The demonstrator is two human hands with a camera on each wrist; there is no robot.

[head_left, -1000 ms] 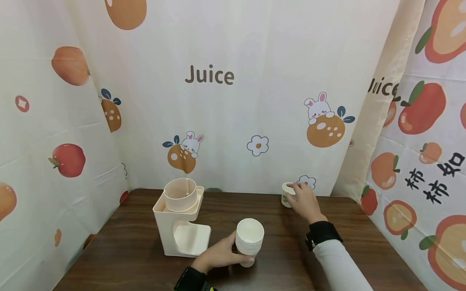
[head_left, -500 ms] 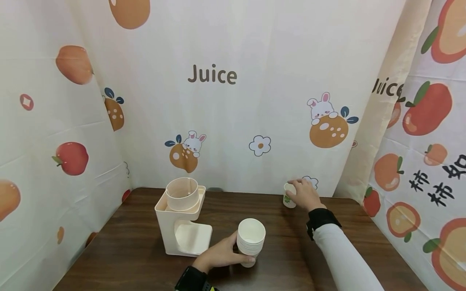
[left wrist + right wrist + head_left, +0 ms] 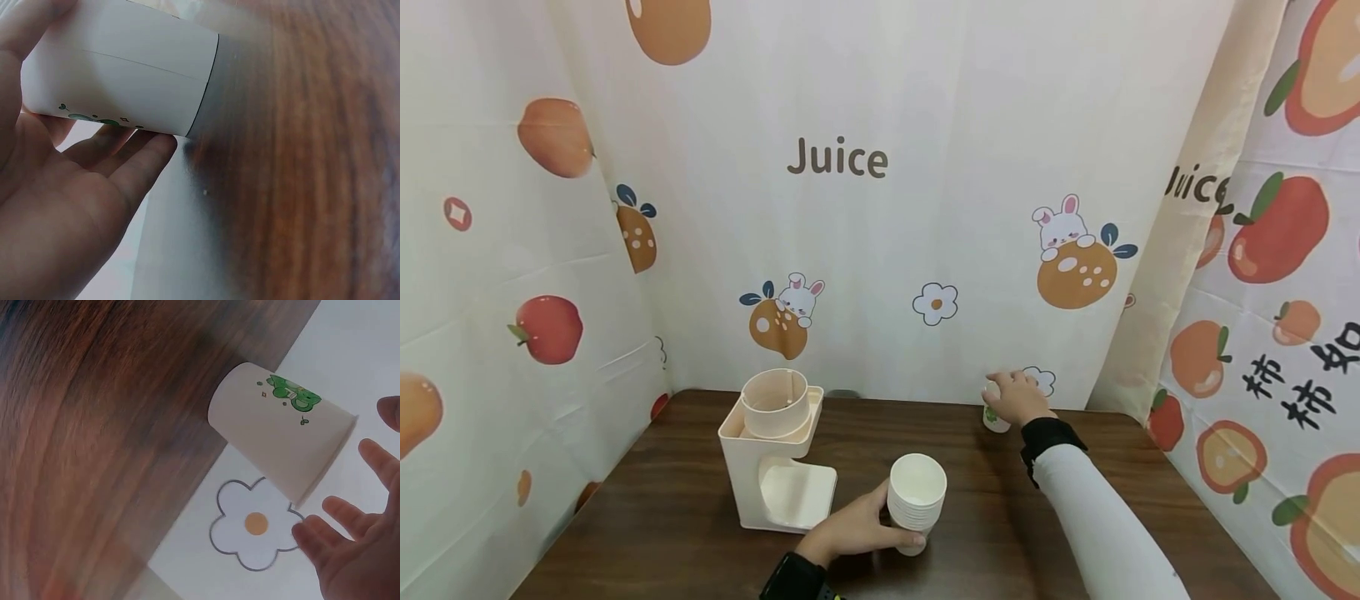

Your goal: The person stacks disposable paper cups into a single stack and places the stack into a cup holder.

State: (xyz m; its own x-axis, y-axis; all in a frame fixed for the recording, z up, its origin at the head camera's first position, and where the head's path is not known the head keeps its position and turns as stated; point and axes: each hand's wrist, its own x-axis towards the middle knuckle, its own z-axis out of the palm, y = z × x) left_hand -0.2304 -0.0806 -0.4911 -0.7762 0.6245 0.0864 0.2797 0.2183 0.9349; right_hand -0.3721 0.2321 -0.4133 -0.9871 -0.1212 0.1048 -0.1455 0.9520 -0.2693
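My left hand (image 3: 853,527) grips a stack of white paper cups (image 3: 917,493) upright on the table, thumb and fingers round its lower part. The left wrist view shows the lowest cup (image 3: 131,69) lying along the fingers, with a small green print near its edge. At the back right stands a single paper cup (image 3: 997,422), partly hidden by my right hand (image 3: 1021,398). In the right wrist view this cup (image 3: 281,428) has a green animal print, and the spread fingers (image 3: 322,534) are beyond its rim, with a gap between.
A cream juicer-like machine (image 3: 737,479) with a round top container (image 3: 775,404) and a low platform (image 3: 801,492) stands left of the stack. The brown wooden table (image 3: 655,500) meets a fruit-printed curtain (image 3: 865,242) at the back and sides.
My right hand's fingers have come off the single cup's rim and straightened, the hand shifting slightly left. The cup stays standing. My left hand still holds the stack in place.
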